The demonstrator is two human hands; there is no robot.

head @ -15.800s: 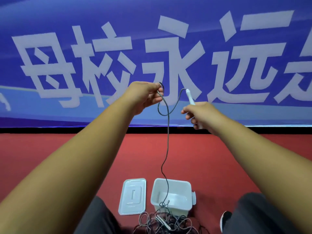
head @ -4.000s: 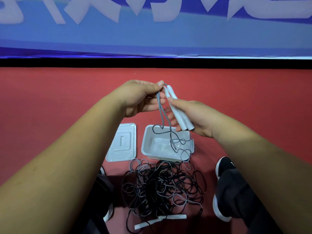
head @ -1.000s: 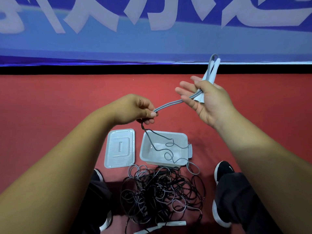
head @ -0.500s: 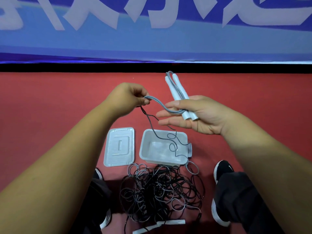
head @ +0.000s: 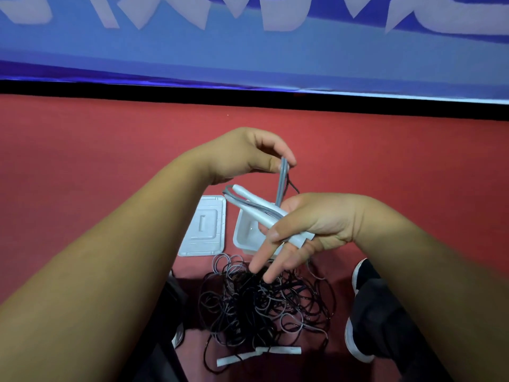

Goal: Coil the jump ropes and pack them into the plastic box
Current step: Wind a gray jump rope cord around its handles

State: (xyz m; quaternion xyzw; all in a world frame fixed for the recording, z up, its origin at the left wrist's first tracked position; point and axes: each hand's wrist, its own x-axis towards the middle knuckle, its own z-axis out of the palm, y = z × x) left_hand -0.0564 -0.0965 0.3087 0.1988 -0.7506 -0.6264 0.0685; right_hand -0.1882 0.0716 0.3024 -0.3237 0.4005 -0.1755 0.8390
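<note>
Where the right hand (head: 311, 224) lay palm-up half a second ago with its handles (head: 256, 208) pointing away, it has now rolled over. It grips the 2 white handles, which slant up and left, while 2 straight fingers (head: 264, 252) point down at the floor (head: 110, 161).
Left hand (head: 248, 155): risen above the handles, thumb and forefinger pinching the doubled cord of the grey jump rope (head: 282, 183), which drops to the right hand.
Plastic box (head: 243, 238): 1, open, on the red floor, unmoved, its right part now hidden behind the right hand.
Lid (head: 203, 227): 1, flat, just left of the box.
Tangled pile (head: 261, 301): 1, dark and grey cords, on the near side of the box; number of ropes within cannot be told.
Loose handles (head: 278, 350): 2, white, at the pile's near edge.
Blue banner (head: 248, 56): 1, beyond the floor.
</note>
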